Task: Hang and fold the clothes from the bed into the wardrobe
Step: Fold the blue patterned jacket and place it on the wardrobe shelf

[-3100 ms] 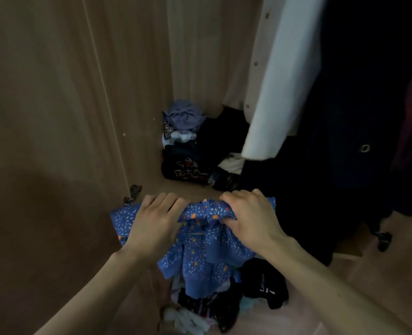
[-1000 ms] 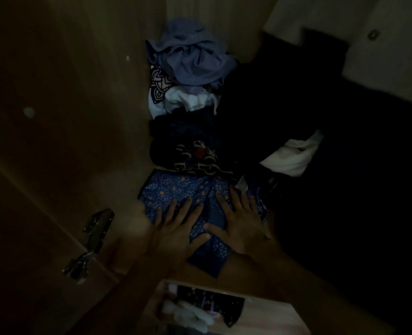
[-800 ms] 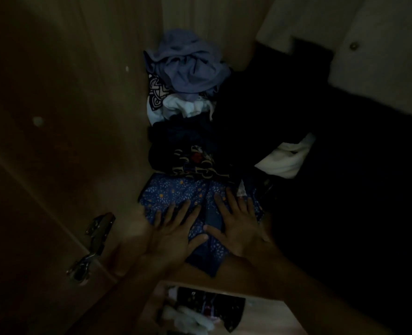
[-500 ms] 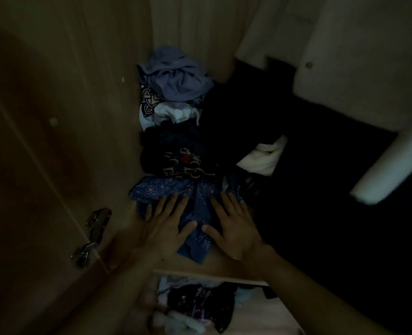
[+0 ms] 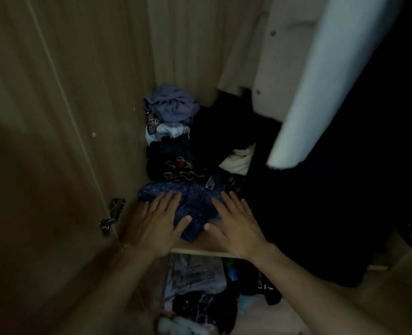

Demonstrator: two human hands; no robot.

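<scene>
A folded blue garment with small dots [image 5: 195,201] lies at the front of the wardrobe shelf [image 5: 207,247]. My left hand [image 5: 160,221] lies flat on its left part, fingers straight and spread. My right hand [image 5: 236,223] is flat over its right edge and the shelf, fingers straight. Behind the garment sits a pile of folded clothes: a dark printed piece [image 5: 176,168], a white one [image 5: 168,132] and a crumpled lilac one [image 5: 172,105] on top.
Hanging clothes fill the right side: a pale buttoned shirt [image 5: 284,68], a white sleeve [image 5: 313,97] and dark garments [image 5: 333,201]. The wardrobe side wall with a metal hinge [image 5: 111,216] stands at the left. More clothes [image 5: 197,301] lie below the shelf.
The blue garment went from held up in both hands to lying on the shelf. Since then both flat hands have slid back a little toward the shelf's front edge.
</scene>
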